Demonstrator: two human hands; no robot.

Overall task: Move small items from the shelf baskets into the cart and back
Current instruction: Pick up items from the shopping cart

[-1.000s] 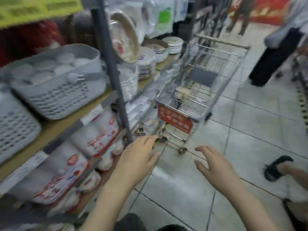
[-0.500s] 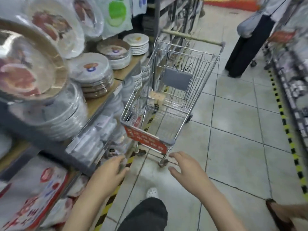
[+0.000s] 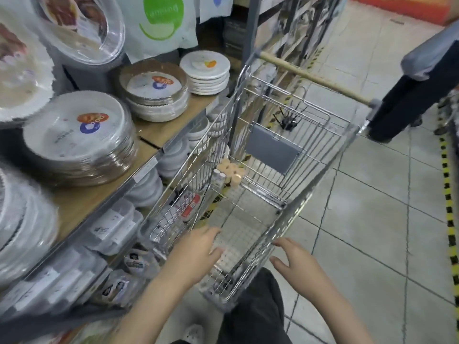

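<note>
While both hands hover at the near end of the wire shopping cart (image 3: 250,184), neither holds anything. Left hand (image 3: 196,254): reaching over the near left rim, fingers (image 3: 211,233) loosely extended and slightly apart, tips above the basket floor; whether they touch the wire cannot be told. Right hand (image 3: 295,263): just outside the near right corner, fingers spread and relaxed, apart from the cart.

Task items: a cluster of small peach-capped bottles (image 3: 229,172) stands upright on the cart floor against the left wall, at the far end of the main basket, just before the grey child-seat flap (image 3: 273,151). A red-and-white packet (image 3: 190,207) shows along the left side wall; whether it lies inside or outside the mesh cannot be told.

Governing relation: the bottles lie straight ahead of and farther than the left fingers, along the cart's long axis, which runs from near centre to the far wooden handle (image 3: 315,79). The left hand is judged the nearer, being already inside the rim on the bottles' side.

Left of the cart, the shelf (image 3: 159,130) carries wrapped stacks of disposable plates (image 3: 79,137); no shelf baskets show.
</note>
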